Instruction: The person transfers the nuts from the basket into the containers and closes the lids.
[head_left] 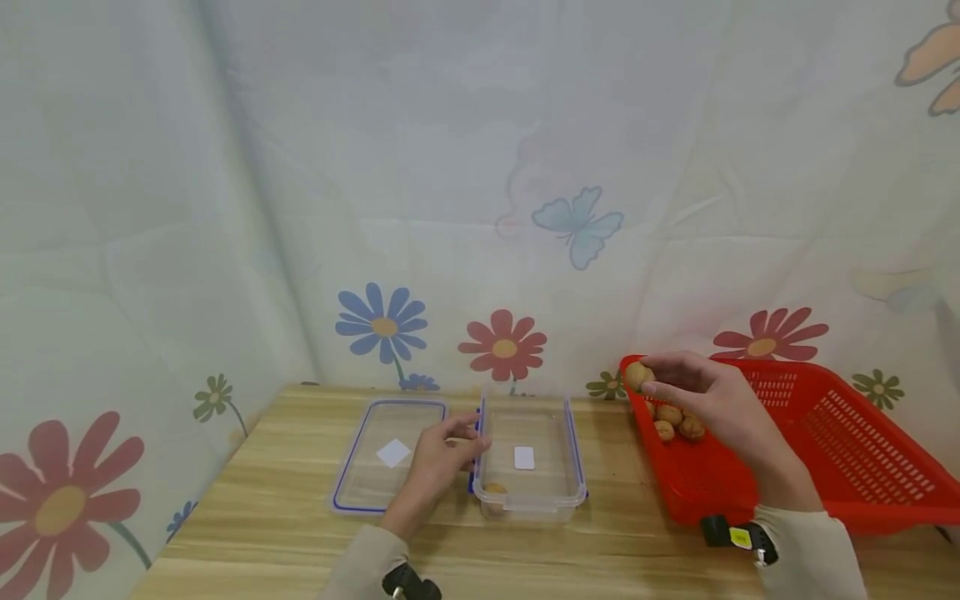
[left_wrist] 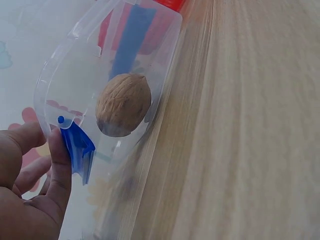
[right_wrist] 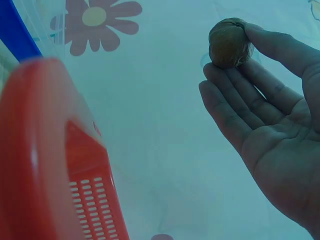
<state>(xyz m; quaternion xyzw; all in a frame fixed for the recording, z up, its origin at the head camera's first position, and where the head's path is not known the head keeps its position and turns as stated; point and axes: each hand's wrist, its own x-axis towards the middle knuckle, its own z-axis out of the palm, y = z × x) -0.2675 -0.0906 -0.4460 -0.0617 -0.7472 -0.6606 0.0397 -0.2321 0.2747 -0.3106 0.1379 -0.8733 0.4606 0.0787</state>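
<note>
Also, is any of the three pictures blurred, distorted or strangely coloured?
Head view: wide-angle bending, even soft light, table fairly sharp. Left wrist view: the walnut in the clear box is sharp, the left hand close and soft. Right wrist view: bluish cast, red basket blurred, the held walnut dim.

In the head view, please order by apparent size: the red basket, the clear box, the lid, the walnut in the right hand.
1. Basket
2. Box and lid: alike, unranked
3. Walnut

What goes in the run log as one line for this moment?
right hand: pinches walnut above red basket | left hand: touches clear container | container: one walnut inside | lid: beside container
</note>
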